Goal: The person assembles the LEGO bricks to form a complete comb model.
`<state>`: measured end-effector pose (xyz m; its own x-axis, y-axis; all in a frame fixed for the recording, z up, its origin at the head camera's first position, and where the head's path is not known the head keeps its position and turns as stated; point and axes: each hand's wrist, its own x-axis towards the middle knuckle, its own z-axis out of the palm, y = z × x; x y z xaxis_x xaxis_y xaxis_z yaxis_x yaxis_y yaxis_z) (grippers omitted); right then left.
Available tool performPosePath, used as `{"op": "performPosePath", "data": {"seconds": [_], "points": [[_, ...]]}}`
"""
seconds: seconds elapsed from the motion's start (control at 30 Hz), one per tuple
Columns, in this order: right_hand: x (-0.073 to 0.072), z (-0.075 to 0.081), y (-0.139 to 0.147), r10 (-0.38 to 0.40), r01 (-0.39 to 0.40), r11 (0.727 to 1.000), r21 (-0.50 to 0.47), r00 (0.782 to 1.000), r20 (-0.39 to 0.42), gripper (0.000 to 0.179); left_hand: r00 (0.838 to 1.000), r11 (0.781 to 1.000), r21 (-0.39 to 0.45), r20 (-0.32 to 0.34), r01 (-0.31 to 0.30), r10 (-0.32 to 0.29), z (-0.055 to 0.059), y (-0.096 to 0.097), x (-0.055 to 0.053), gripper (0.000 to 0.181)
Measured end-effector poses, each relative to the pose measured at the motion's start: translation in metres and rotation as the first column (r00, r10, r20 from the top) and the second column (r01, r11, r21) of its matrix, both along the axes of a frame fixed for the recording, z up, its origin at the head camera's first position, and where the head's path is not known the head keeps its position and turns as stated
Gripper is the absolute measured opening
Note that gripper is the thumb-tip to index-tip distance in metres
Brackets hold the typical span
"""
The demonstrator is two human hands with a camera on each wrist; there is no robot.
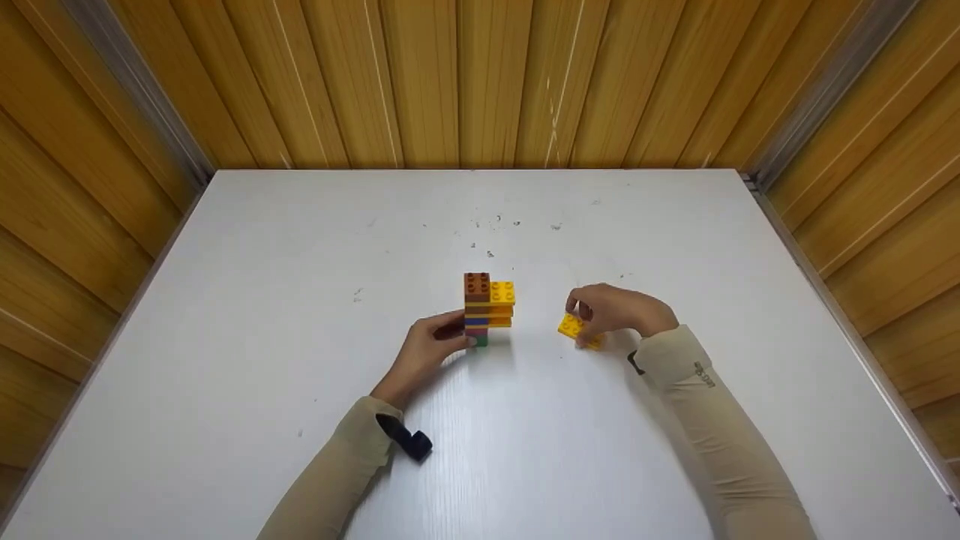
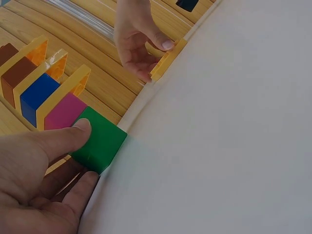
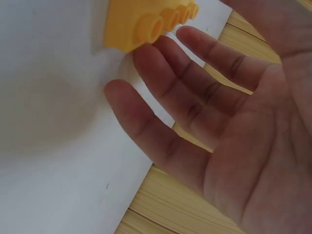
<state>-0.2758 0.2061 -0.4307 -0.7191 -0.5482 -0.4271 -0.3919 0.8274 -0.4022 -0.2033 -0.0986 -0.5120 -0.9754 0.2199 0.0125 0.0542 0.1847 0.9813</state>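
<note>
A tower of toy building bricks (image 1: 477, 309) stands upright on the table, with a green brick (image 2: 105, 141) at the bottom, then pink (image 2: 64, 112), blue (image 2: 40, 97) and brown (image 2: 18, 78) ones. Between them, flat yellow bricks jut out to the right. My left hand (image 1: 427, 346) grips the tower low down, its thumb on the green brick. To the right, my right hand (image 1: 619, 309) pinches a loose flat yellow brick (image 1: 571, 325), which lies studs up at the table surface. In the right wrist view, fingertips touch the edge of this yellow brick (image 3: 122, 24).
Both hands work over a white table (image 1: 300, 247) with small dark scuffs near its middle. Wood-look panels (image 1: 420, 82) rise behind it and on both sides. A black strap (image 1: 405, 437) hangs from the left sleeve.
</note>
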Motion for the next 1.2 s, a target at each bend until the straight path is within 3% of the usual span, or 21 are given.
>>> {"op": "performPosePath", "data": {"seconds": [0.27, 0.47, 0.73, 0.8, 1.2], "points": [[0.001, -0.001, -0.004, -0.052, 0.051, 0.998, 0.040, 0.998, 0.017, 0.040, 1.000, 1.000, -0.021, 0.028, -0.013, 0.014, 0.001, 0.002, -0.001, 0.050], [-0.001, -0.002, -0.006, -0.026, 0.026, 0.999, 0.025, 1.000, 0.007, 0.035, 0.997, 1.000, -0.022, 0.070, -0.017, 0.019, 0.004, 0.004, -0.001, 0.050], [0.001, -0.002, -0.008, 0.004, -0.004, 1.000, 0.011, 0.999, -0.032, 0.036, 0.998, 0.999, -0.040, 0.058, -0.012, 0.014, 0.031, 0.007, 0.011, 0.044], [0.001, -0.001, -0.009, 0.013, -0.013, 1.000, 0.000, 0.999, -0.043, 0.037, 0.998, 0.999, -0.040, 0.059, -0.013, 0.015, 0.033, 0.008, 0.012, 0.044], [-0.001, 0.008, -0.015, 0.134, -0.152, 0.984, -0.090, 0.973, -0.185, 0.037, 0.998, 1.000, 0.011, 0.059, -0.001, 0.000, 0.028, 0.006, 0.011, 0.044]]}}
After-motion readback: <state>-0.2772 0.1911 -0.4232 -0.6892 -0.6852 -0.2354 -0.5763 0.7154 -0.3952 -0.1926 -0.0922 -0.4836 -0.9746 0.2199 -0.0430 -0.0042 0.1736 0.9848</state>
